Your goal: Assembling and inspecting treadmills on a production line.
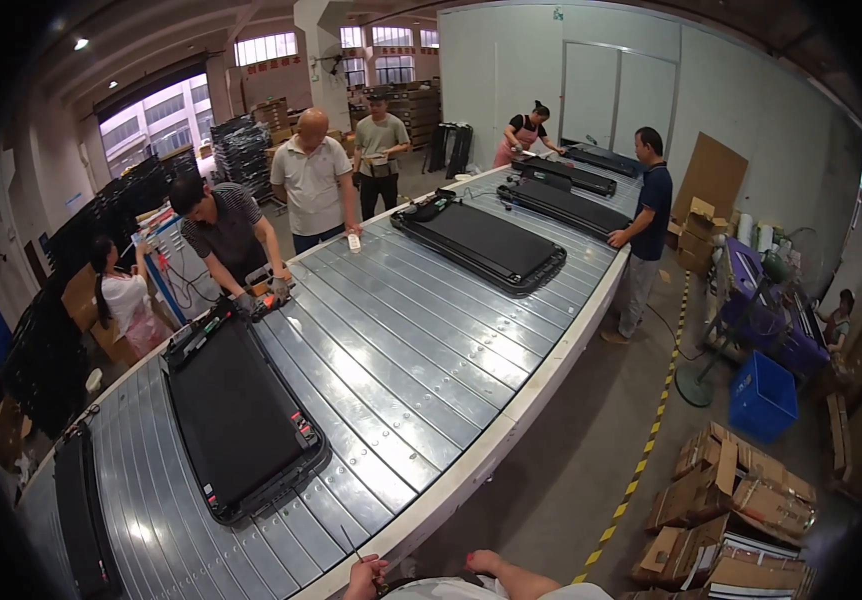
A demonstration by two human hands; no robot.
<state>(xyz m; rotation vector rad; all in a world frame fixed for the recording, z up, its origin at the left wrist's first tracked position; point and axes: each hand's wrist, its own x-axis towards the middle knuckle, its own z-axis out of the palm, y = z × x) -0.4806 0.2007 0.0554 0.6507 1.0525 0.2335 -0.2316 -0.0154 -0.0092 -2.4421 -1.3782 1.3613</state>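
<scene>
A thin dark rod-like tool [355, 548] sits pinched in the person's left hand [365, 577] at the very bottom of the frame, its tip angled up over the pale near edge of the long ribbed silver-metal conveyor table [401, 370]; the hand is closed round the tool, though the picture's lower edge cuts off most of the fingers and what kind of tool it is cannot be made out. The right hand is hidden: only a forearm and a bent elbow [496, 570] show beside a light sleeve, so whether it is open or closed cannot be told. Just up the table from the tool lies a flat black rectangular treadmill deck [236, 415], with bare slats between it and a second black deck [481, 245] farther along. A third deck [81, 510] is cropped at the left. To the right, open grey floor runs beside a yellow-and-black striped line [641, 465] to stacked brown cardboard boxes [731, 510] and a blue plastic crate [761, 398]. Across the table, a co-worker in a striped shirt [221, 235] bends over the near deck.
</scene>
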